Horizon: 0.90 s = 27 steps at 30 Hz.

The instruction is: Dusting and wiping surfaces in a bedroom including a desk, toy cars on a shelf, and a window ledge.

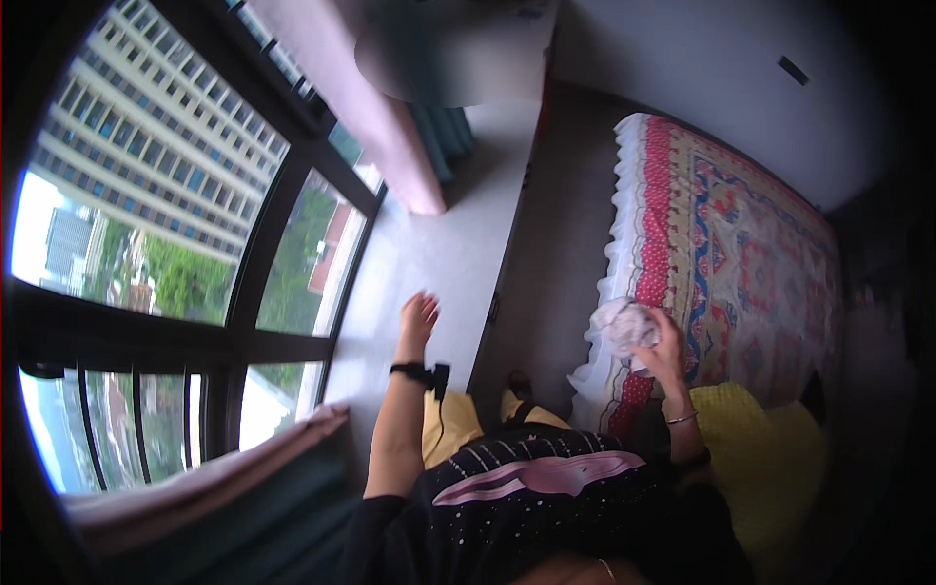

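My right hand [664, 349] grips a crumpled whitish cloth [623, 327], its fingers wrapped around the cloth's right side. Behind the cloth lies the ruffled white and red edge of a patterned bedspread [738, 241]; whether the two touch, I cannot tell. Over the pale window ledge [439, 241] hovers my left hand [419, 320], holding nothing that I can see, its fingers loosely spread and slightly blurred. A black strap with a small device [424, 376] and a cable circles my left wrist.
Dark-framed windows [238, 329] line the left side. Pink and teal curtains hang at the far end [395, 146] and the near left [278, 497]. A dark floor strip [545, 241] runs between ledge and bed. Yellow fabric [753, 453] lies at my right.
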### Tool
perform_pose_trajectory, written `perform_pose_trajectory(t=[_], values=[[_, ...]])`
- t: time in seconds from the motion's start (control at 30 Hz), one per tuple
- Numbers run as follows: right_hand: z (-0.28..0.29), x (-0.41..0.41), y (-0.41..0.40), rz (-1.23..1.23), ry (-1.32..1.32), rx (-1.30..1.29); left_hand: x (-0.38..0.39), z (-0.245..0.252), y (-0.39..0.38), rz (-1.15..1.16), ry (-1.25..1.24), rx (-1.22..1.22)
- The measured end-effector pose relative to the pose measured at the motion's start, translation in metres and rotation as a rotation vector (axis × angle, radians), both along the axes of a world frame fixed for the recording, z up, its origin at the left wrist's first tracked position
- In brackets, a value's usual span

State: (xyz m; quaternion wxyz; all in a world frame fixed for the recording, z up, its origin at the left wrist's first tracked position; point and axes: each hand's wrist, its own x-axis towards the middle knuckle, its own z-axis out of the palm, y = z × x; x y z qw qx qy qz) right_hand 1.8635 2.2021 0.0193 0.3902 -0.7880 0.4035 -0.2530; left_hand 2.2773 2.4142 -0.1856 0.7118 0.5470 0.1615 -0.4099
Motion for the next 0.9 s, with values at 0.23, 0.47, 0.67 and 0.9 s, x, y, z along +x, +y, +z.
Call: perform_pose_trajectory(t=[0.23,0.47,0.67,0.9], values=[[0.006,0.02,-0.014,0.054,-0.004,-0.066,-0.051,0.104,-0.14,-0.463,-0.145,-0.045],[0.03,0.093,-0.029,0.297,-0.217,0.081,-0.038,0.113,-0.191,-0.498,-0.232,-0.04],[0.031,0.147,-0.111,0.326,-0.272,0.182,0.027,0.126,-0.213,-0.415,-0.583,-0.014],[0.088,0.247,-0.239,0.531,-0.22,-0.053,0.12,0.24,-0.223,-0.177,-0.95,-0.111]])
